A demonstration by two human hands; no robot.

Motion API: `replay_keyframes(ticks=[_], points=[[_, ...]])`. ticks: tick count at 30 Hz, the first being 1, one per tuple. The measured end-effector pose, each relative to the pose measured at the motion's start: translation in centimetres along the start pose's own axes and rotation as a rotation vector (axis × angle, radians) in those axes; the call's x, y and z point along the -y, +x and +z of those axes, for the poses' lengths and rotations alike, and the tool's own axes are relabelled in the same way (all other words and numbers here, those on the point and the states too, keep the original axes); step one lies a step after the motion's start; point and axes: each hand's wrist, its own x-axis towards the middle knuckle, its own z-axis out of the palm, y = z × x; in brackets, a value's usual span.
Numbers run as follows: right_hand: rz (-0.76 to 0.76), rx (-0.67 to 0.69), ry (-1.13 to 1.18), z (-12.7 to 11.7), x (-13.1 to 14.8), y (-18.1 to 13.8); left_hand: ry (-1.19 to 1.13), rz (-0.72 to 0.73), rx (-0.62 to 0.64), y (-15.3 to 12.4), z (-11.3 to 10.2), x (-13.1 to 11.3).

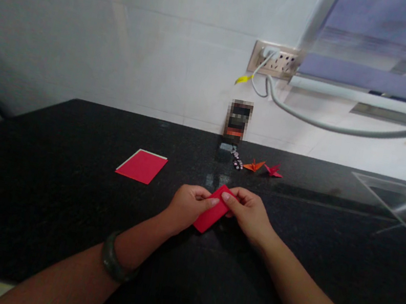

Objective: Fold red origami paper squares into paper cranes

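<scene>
Between my two hands is a folded piece of red paper [211, 216], held slantwise just over the dark countertop. My left hand [189, 206] pinches its left side, thumb on top and fingers underneath. At the upper right edge, my right hand [249, 211] is closed on the same paper, its thumb pressing near the top corner. A stack of square paper [142, 166], red on top with a pale sheet showing at its edge, lies to the left. Beyond my hands sit an orange paper crane [254, 166] and a red paper crane [273, 170].
An upright phone-like object [237, 121], blurred out, leans at the wall with a beaded strap [237, 162] before it. A socket panel [275, 60] carries a plugged-in white cable [324, 123]. A clear panel [400, 206] stands on the right of the black countertop [64, 191].
</scene>
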Motion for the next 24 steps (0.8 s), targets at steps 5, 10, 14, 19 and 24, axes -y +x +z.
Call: replay_keyframes(ticks=[5, 10, 14, 19, 24], points=[[-0.049, -0.022, -0.023, 0.05, 0.03, 0.03, 0.040, 0.005, 0.020, -0.14, 0.08, -0.22], [-0.042, -0.073, -0.072, -0.02, -0.38, 0.15, 0.075, 0.017, 0.056, -0.21, 0.19, -0.17], [-0.060, -0.095, -0.107, -0.10, -0.53, 0.22, 0.096, 0.019, 0.107, -0.47, 0.23, -0.45], [-0.066, -0.096, -0.133, -0.10, -0.35, 0.28, 0.192, 0.053, 0.109, -0.62, 0.18, -0.61], [-0.055, -0.102, -0.135, -0.06, -0.27, 0.19, 0.233, 0.067, 0.118, -0.52, 0.13, -0.50]])
